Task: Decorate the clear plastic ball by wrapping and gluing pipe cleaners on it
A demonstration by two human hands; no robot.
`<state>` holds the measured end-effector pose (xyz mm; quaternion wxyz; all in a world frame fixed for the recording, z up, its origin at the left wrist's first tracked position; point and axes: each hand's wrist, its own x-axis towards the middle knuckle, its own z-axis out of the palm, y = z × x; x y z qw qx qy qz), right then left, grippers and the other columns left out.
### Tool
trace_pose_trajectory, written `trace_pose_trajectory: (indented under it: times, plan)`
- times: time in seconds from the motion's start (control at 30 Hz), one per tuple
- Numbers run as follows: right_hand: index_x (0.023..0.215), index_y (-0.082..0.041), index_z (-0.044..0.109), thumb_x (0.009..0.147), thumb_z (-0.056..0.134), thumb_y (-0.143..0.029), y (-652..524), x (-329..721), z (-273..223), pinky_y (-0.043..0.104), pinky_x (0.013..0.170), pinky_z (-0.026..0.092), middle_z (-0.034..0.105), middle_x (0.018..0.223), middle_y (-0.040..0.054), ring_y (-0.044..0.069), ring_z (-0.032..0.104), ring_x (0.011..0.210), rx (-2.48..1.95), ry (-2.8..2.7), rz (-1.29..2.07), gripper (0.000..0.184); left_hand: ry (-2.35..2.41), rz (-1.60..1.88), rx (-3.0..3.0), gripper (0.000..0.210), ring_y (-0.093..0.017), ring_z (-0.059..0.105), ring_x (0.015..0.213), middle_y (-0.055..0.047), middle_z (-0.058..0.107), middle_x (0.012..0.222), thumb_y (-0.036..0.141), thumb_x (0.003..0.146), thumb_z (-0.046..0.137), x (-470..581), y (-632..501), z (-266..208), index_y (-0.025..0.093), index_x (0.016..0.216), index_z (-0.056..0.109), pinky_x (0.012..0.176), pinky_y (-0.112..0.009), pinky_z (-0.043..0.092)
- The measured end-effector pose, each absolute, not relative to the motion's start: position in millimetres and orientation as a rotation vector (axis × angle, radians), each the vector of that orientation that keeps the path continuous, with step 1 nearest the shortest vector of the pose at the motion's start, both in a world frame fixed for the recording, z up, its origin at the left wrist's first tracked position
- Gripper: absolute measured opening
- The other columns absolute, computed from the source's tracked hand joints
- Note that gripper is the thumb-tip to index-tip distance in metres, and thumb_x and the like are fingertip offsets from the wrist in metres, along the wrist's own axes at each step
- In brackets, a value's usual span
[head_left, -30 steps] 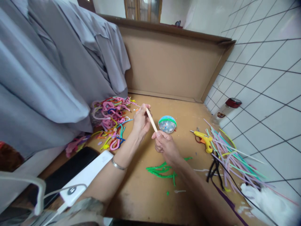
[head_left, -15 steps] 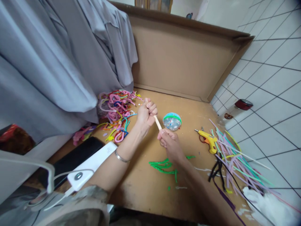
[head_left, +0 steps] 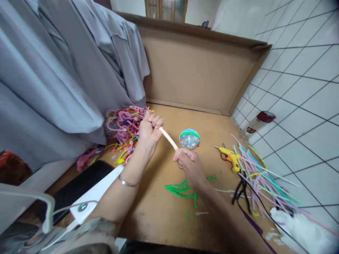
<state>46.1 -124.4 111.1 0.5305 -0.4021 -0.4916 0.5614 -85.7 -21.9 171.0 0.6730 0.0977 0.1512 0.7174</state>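
A cream pipe cleaner (head_left: 168,138), or a thin bundle of them, runs slanting between my hands over the table. My left hand (head_left: 151,126) is closed around its upper part, and a short end pokes out above the fist. Lower and to the right, my right hand (head_left: 187,160) pinches the other end between thumb and fingers. Just beyond that hand sits a clear round container (head_left: 189,140) with a green and blue rim. Green pipe cleaner pieces (head_left: 180,190), bent into a leafy outline, lie on the table partly under my right forearm.
Tangled, mostly pink pipe cleaners (head_left: 124,121) are heaped at left. A yellow glue gun (head_left: 230,158) lies right, beside loose pastel pipe cleaners (head_left: 261,180) and white fluff (head_left: 293,225). A red-lidded jar (head_left: 261,123) stands by the tiles. Cardboard (head_left: 190,67) walls the back.
My hands have drawn apart, the left moving left, so a longer stretch of the cream pipe cleaner shows between them. The view has shifted slightly.
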Motion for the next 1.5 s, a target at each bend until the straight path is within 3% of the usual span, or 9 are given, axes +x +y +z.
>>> trace_pose_trajectory:
  times: [0.2,0.37,0.6,0.7,0.83,1.07,1.23,1.5]
  plan:
    - [0.061,-0.019,0.055,0.077,0.066,-0.055,-116.5,56.6,119.0,0.023,0.043,0.013,0.024,0.044,-0.0113,0.004,0.016,0.041,-0.899,-1.073,1.266,0.041,0.467,1.597,0.311,0.027,-0.007,0.055,0.055,0.001,0.058,0.064,0.035,0.09,0.064,-76.3,-17.6,163.3,0.017,0.072,0.056,0.056,-0.018,0.047]
    - [0.063,-0.019,0.056,0.076,0.069,-0.057,-103.0,75.2,125.4,0.023,0.042,0.014,0.027,0.044,-0.0106,0.004,0.018,0.04,-0.862,-1.026,1.184,0.042,0.613,1.303,0.391,0.025,-0.01,0.059,0.063,-0.002,0.062,0.075,0.033,0.082,0.073,-38.0,-32.7,144.2,0.015,0.076,0.058,0.058,-0.021,0.048]
    - [0.063,-0.019,0.056,0.073,0.072,-0.056,-90.7,87.1,123.4,0.022,0.042,0.014,0.027,0.043,-0.011,0.004,0.019,0.041,-0.86,-0.961,1.15,0.041,0.743,1.546,0.568,0.017,-0.01,0.06,0.08,-0.001,0.066,0.09,0.028,0.075,0.077,-24.8,-39.9,135.6,0.019,0.082,0.064,0.068,-0.019,0.044]
    - [0.062,-0.019,0.057,0.073,0.071,-0.057,-90.1,86.5,121.7,0.022,0.043,0.014,0.028,0.044,-0.0104,0.004,0.02,0.041,-0.886,-0.988,1.11,0.042,0.751,1.479,0.899,0.026,-0.011,0.057,0.071,-0.001,0.066,0.077,0.039,0.07,0.08,-23.6,-44.2,133.3,0.018,0.074,0.066,0.063,-0.02,0.041]
    - [0.062,-0.019,0.057,0.076,0.069,-0.058,-91.0,87.0,121.0,0.024,0.045,0.017,0.032,0.045,-0.0087,0.005,0.024,0.042,-0.92,-1.075,1.1,0.043,0.665,1.27,1.192,0.041,-0.008,0.045,0.052,0.002,0.055,0.054,0.052,0.066,0.08,-20.4,-49.6,128.0,0.016,0.061,0.061,0.052,-0.021,0.035]
    - [0.065,-0.02,0.059,0.076,0.067,-0.064,-91.2,91.6,122.5,0.025,0.045,0.023,0.038,0.045,-0.0068,0.007,0.031,0.043,-0.92,-1.197,1.163,0.046,0.58,1.167,1.259,0.049,-0.005,0.038,0.041,0.005,0.047,0.046,0.059,0.069,0.076,-23.4,-53.2,133.1,0.016,0.062,0.056,0.043,-0.019,0.028]
    - [0.067,-0.02,0.06,0.079,0.053,-0.076,-87.7,94.5,122.7,0.026,0.049,0.034,0.051,0.051,-0.0014,0.01,0.043,0.046,-0.929,-1.146,1.228,0.058,0.588,1.258,1.201,0.049,-0.004,0.036,0.04,0.005,0.047,0.046,0.058,0.063,0.08,-29.4,-47.2,136.7,0.015,0.061,0.057,0.042,-0.019,0.026]
    - [0.073,-0.019,0.066,0.075,0.071,-0.058,-93.6,91.4,123.0,0.026,0.055,0.037,0.052,0.061,-0.002,0.01,0.045,0.056,-0.93,-1.146,1.129,0.039,0.592,1.261,1.178,0.05,-0.003,0.035,0.038,0.006,0.045,0.045,0.058,0.06,0.083,-28.4,-48.2,137.6,0.015,0.059,0.057,0.041,-0.019,0.025]
